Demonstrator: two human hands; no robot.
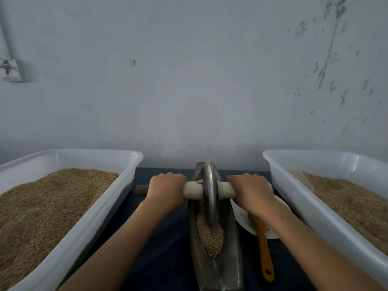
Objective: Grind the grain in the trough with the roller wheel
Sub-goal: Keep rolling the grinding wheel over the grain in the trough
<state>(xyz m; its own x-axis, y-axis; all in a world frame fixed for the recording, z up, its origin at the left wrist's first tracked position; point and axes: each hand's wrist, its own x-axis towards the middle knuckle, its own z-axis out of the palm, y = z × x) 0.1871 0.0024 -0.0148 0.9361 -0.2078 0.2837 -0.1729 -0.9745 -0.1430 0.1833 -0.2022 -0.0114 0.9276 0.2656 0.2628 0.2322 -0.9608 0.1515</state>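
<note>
**A:** Currently, where is the grain (210, 236)?

**B:** It lies in the metal trough (217, 267), which runs near to far at the centre of the dark cloth (165, 244). The heap sits in the near half of the channel. The roller wheel (210, 192) stands upright in the channel at the far edge of the heap, toward the far end of the trough.

**A:** State of the grip?

**B:** The left hand (167, 189) is curled round the left end of the axle handle (192, 191); the right hand (251, 191) is curled round the right end. Both hold firmly, knuckles up.

**A:** Which step is in hand?

**B:** Judged from the position, the grinding stroke, with the wheel at its far limit. The kernels look largely whole, so the work appears to be at an early stage.

**A:** Next move?

**B:** Probably a pull toward the near end, with even downward pressure on both ends to keep the wheel upright.

**A:** Surroundings?

**B:** A left tub (88, 217) and a right tub (315, 208) hold grain; an orange-handled brush (265, 248) rests on a white plate (243, 219).
</note>
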